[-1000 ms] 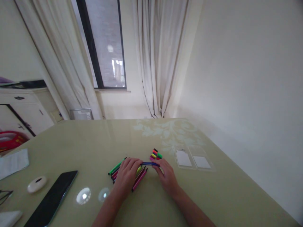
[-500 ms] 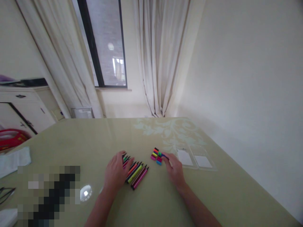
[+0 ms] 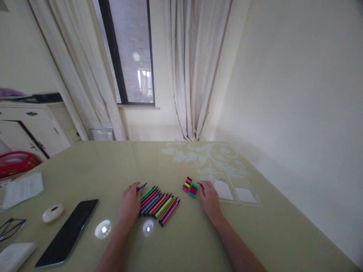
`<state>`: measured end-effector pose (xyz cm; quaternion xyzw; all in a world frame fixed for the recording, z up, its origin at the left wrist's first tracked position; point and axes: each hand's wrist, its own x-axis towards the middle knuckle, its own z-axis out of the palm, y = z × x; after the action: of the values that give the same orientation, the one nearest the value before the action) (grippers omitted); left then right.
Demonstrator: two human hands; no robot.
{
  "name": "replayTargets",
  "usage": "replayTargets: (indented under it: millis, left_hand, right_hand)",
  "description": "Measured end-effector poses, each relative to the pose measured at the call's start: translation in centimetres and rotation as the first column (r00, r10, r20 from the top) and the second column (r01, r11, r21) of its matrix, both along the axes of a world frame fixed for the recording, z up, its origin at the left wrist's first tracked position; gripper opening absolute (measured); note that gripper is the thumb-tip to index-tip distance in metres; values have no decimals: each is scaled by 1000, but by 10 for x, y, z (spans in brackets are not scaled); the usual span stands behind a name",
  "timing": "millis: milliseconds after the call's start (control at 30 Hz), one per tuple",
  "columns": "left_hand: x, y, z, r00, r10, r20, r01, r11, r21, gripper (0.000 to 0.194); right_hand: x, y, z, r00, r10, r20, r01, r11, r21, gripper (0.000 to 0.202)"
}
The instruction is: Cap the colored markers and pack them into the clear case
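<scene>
A row of uncapped felt-tip markers (image 3: pixel 159 204) in several colours lies slanted on the table, tips pointing away to the right. At the row's left end, my left hand (image 3: pixel 129 204) is closed on a dark blue marker (image 3: pixel 141 187), its tip sticking out past the fingers. Right of the row, coloured marker caps (image 3: pixel 189 186) lie in two short stacks side by side. My right hand (image 3: pixel 210 198) is beside the caps, its fingertips closed on a small dark purple cap (image 3: pixel 200 184), mostly hidden by the fingers.
A clear plastic case (image 3: pixel 246 194) with white cards lies right of my right hand. At the left are a black phone (image 3: pixel 68 232), a white oval object (image 3: pixel 53 213), glasses (image 3: pixel 11 227) and a pale packet (image 3: pixel 24 189). The table (image 3: pixel 176 249) meets the wall side at right.
My left hand has moved left off the row and now has the blue marker in its fingers. My right hand has drawn slightly away from the caps. The view has shifted a little.
</scene>
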<state>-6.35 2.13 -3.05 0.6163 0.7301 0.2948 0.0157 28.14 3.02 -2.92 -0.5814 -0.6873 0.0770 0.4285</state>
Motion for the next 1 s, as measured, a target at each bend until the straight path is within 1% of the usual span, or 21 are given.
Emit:
replayTargets:
  millis: [100, 267, 433, 567, 700, 867, 933, 1000]
  left_hand:
    - [5, -1, 2, 1000, -18, -10, 18, 1000, -16, 34]
    - [16, -2, 4, 997, -44, -56, 43, 999, -19, 38]
    - [26, -6, 7, 992, -96, -80, 91, 993, -70, 40]
    - [30, -8, 10, 992, -101, -70, 93, 990, -103, 41]
    - [33, -10, 12, 986, -96, -140, 86, 994, -74, 37]
    - [38, -12, 15, 975, -109, -196, 115, 993, 21, 37]
    - [45, -14, 18, 972, -132, -194, 143, 989, 48, 36]
    - [57, -19, 20, 967, -159, -199, 170, 984, 43, 37]
  right_hand:
    - [0, 1, -2, 1000, -2, 11, 2, 1000, -23, 30]
    - [-2, 2, -5, 999, 21, 30, -19, 998, -67, 31]
    - [-3, 1, -6, 998, 34, 54, -30, 997, -77, 32]
    - [-4, 1, -6, 998, 43, 41, -40, 997, -67, 32]
    - [-4, 1, -7, 998, 55, 30, -53, 996, -67, 31]
    - [-2, 2, -8, 997, 56, 47, -53, 996, -77, 36]
    - [-3, 2, -9, 996, 63, 66, -57, 994, -94, 38]
    - [-3, 2, -10, 995, 67, 77, -59, 993, -105, 38]
